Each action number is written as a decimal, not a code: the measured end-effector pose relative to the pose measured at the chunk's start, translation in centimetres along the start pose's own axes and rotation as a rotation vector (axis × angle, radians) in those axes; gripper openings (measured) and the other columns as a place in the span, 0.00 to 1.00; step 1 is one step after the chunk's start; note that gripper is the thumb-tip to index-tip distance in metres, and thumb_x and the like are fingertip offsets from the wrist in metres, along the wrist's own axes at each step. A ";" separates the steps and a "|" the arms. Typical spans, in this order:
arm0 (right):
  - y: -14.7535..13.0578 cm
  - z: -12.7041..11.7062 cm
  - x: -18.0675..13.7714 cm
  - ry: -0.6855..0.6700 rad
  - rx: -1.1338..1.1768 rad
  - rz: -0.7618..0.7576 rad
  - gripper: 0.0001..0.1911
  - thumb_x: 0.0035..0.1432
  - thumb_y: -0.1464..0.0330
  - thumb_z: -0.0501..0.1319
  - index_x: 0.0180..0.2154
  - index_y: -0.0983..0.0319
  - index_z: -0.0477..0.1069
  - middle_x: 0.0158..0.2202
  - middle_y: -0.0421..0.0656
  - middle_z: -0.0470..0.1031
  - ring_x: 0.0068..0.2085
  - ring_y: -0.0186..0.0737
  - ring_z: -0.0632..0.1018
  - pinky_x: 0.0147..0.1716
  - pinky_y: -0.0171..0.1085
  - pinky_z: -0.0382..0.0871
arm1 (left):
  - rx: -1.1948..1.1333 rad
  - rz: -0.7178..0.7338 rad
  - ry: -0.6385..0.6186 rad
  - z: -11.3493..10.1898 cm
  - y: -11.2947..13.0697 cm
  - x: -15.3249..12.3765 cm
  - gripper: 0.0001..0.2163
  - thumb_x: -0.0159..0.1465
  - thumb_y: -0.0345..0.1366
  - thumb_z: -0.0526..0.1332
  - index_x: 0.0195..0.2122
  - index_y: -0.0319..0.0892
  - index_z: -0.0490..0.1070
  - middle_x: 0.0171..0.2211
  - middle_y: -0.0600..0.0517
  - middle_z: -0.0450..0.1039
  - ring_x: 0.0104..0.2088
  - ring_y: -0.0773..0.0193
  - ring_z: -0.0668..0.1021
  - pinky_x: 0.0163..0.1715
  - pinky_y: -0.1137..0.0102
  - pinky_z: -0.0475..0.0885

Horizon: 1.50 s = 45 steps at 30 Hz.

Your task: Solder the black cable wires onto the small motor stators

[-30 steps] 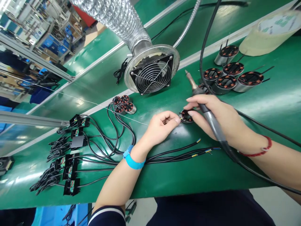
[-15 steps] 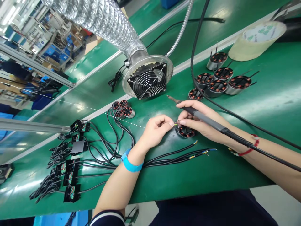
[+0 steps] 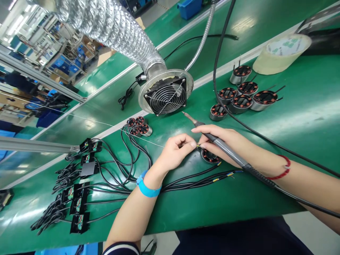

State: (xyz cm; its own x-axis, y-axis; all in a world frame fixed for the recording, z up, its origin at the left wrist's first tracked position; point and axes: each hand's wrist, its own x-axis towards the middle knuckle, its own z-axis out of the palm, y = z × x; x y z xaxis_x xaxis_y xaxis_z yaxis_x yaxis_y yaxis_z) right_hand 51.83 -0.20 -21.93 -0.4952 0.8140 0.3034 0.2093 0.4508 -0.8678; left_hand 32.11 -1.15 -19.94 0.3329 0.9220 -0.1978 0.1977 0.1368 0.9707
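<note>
My right hand is closed around a soldering iron, its bare tip pointing up and left above the bench. Thumb and fingertips of the same hand also pinch at a short yellow-green wire end. My left hand is closed too, its fingertips meeting at the left of that wire end. A thin pale strand of solder wire runs from the upper left into my left hand. Just below the fingertips stands a motor stator with copper windings in a metal ring, partly covered by my right hand.
Black cables with stripped coloured ends lie before me. Several stators stand at right, beside a tape roll. A fume extractor fan hangs ahead. Wired stators and open black boxes occupy the left.
The view has shifted slightly. My right hand and the soldering iron sit a little lower and further left, the iron now steeper. Both hands keep their pinch at the wire end.
</note>
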 end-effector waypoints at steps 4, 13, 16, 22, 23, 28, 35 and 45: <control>0.2 0.4 -0.1 0.026 0.016 0.026 0.16 0.66 0.65 0.58 0.54 0.57 0.69 0.35 0.40 0.77 0.32 0.35 0.79 0.30 0.32 0.74 | 0.013 -0.006 0.025 -0.3 -0.1 0.1 0.18 0.56 0.52 0.66 0.25 0.40 0.69 0.23 0.55 0.67 0.27 0.68 0.66 0.32 0.70 0.62; 0.2 0.4 -0.4 0.057 -0.206 -0.179 0.16 0.65 0.72 0.55 0.53 0.58 0.69 0.32 0.39 0.74 0.29 0.34 0.76 0.30 0.32 0.73 | 0.012 0.016 0.057 0.0 -0.4 0.2 0.13 0.56 0.45 0.63 0.24 0.41 0.67 0.22 0.56 0.65 0.26 0.69 0.66 0.31 0.70 0.61; 0.0 0.3 -0.4 0.032 -0.247 -0.184 0.16 0.66 0.72 0.54 0.53 0.59 0.70 0.33 0.39 0.74 0.29 0.34 0.76 0.30 0.32 0.73 | -0.001 0.017 0.051 0.1 -0.6 0.2 0.15 0.56 0.47 0.64 0.24 0.41 0.66 0.23 0.56 0.65 0.27 0.68 0.66 0.32 0.70 0.62; -0.1 0.5 -0.3 0.111 -0.077 -0.010 0.15 0.65 0.68 0.57 0.53 0.58 0.68 0.33 0.39 0.77 0.30 0.35 0.79 0.32 0.33 0.75 | 0.038 0.036 0.074 0.1 -0.3 0.2 0.15 0.56 0.48 0.64 0.25 0.41 0.67 0.22 0.56 0.65 0.26 0.68 0.66 0.31 0.70 0.62; -0.1 0.6 -0.3 0.124 -0.064 0.015 0.15 0.64 0.68 0.57 0.53 0.58 0.68 0.34 0.39 0.78 0.31 0.35 0.80 0.33 0.33 0.75 | 0.042 0.036 0.078 0.0 -0.2 0.2 0.15 0.56 0.48 0.64 0.25 0.41 0.67 0.22 0.56 0.65 0.26 0.69 0.65 0.30 0.71 0.61; 0.0 0.7 -0.3 0.132 -0.150 -0.085 0.15 0.66 0.69 0.56 0.54 0.58 0.67 0.35 0.40 0.78 0.31 0.34 0.79 0.33 0.32 0.75 | 0.034 0.045 0.090 -0.2 -0.2 0.2 0.15 0.57 0.48 0.63 0.24 0.41 0.66 0.22 0.57 0.64 0.26 0.69 0.65 0.31 0.71 0.63; 0.5 0.2 -0.4 0.077 -0.252 -0.222 0.16 0.67 0.72 0.54 0.56 0.58 0.67 0.35 0.40 0.77 0.33 0.34 0.79 0.34 0.32 0.75 | 0.034 0.049 0.096 -0.2 -0.4 0.2 0.15 0.57 0.48 0.63 0.24 0.42 0.66 0.22 0.57 0.64 0.26 0.69 0.66 0.31 0.70 0.63; 0.1 1.0 -0.5 0.108 -0.079 -0.036 0.17 0.66 0.71 0.58 0.55 0.57 0.65 0.36 0.39 0.78 0.33 0.33 0.80 0.35 0.31 0.76 | 0.056 0.048 0.038 -0.4 -0.3 0.2 0.14 0.58 0.47 0.64 0.26 0.41 0.69 0.24 0.55 0.68 0.28 0.68 0.68 0.32 0.70 0.63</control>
State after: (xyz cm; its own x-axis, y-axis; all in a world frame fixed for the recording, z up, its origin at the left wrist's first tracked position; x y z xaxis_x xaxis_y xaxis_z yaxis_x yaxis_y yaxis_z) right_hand 51.30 -0.95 -22.55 -0.4105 0.8297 0.3783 0.2611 0.5044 -0.8231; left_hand 31.71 -0.87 -20.19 0.3082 0.9403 -0.1444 0.2334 0.0724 0.9697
